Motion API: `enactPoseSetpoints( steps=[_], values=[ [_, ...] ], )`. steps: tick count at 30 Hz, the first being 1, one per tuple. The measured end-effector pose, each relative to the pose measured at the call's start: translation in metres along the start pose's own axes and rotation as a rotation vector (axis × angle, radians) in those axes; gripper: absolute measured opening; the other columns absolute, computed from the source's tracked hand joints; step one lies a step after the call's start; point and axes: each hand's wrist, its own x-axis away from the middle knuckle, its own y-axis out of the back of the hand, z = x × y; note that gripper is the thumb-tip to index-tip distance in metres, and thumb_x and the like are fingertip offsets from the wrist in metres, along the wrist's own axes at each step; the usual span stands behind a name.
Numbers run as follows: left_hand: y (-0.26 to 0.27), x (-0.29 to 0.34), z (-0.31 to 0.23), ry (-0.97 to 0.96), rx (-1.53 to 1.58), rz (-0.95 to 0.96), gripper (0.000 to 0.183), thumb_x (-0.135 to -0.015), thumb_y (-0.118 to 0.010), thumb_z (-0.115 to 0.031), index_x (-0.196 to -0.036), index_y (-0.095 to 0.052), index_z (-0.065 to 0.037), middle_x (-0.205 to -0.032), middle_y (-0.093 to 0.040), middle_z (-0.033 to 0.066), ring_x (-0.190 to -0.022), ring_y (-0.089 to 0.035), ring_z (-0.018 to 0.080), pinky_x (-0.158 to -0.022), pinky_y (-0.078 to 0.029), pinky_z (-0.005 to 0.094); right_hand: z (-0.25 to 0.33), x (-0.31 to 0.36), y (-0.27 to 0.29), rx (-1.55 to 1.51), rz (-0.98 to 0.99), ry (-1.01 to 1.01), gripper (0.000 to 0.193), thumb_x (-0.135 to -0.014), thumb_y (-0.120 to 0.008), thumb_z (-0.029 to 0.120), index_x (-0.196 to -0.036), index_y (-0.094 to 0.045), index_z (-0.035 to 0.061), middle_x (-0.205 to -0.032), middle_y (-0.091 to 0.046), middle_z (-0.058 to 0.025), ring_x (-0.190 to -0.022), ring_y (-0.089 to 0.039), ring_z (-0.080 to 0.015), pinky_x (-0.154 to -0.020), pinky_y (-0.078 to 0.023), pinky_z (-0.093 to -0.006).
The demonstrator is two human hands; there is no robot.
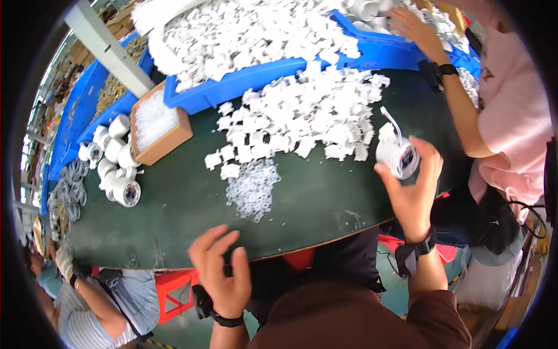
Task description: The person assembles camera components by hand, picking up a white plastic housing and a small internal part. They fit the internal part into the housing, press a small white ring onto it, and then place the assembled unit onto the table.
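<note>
My right hand point(414, 198) is at the right of the dark green table, its thumb and fingers around a white cylindrical housing point(388, 152). The housing's round open end faces toward me with dark parts inside, and a thin white strip sticks up from it. My left hand point(221, 278) hovers by the table's front edge with its fingers apart and nothing in it. Beyond that hand lies a small heap of clear plastic pieces point(253, 189). A larger pile of small white plastic parts point(308, 113) spreads behind it.
Several white housings point(125, 191) stand at the left, beside a cardboard box point(168, 142) of clear pieces. Grey cable coils point(70, 186) lie farther left. A blue bin point(232, 81) heaped with white parts lines the back. Co-workers are at the right point(465, 116) and lower left point(107, 308).
</note>
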Motion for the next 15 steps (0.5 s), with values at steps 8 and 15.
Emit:
enactPoseSetpoints(
  steps=[8,15],
  values=[
    [-0.035,0.003,-0.023,0.033,0.57,0.297,0.064,-0.095,-0.062,-0.008,-0.15,-0.035,0.008,-0.15,-0.04,0.0251,-0.137,-0.042,0.0379,-0.115,-0.034,0.0436,0.093,0.052,-0.023,-0.794,0.337,0.286,0.066,-0.076,-0.086,0.006,-0.135,-0.057,0.0003,-0.134,-0.058,-0.0192,-0.111,-0.065,-0.0386,-0.087,-0.058,-0.0397],
    [-0.034,0.015,-0.02,0.004,0.316,0.075,0.05,-0.091,-0.066,-0.007,-0.136,-0.046,0.005,-0.141,-0.046,0.0277,-0.126,-0.048,0.0398,-0.105,-0.041,0.0475,0.106,0.06,-0.025,-0.992,0.665,0.217,0.066,-0.077,-0.083,0.0,-0.137,-0.055,0.0005,-0.137,-0.06,-0.0213,-0.118,-0.064,-0.037,-0.095,-0.055,-0.0427]
  ],
)
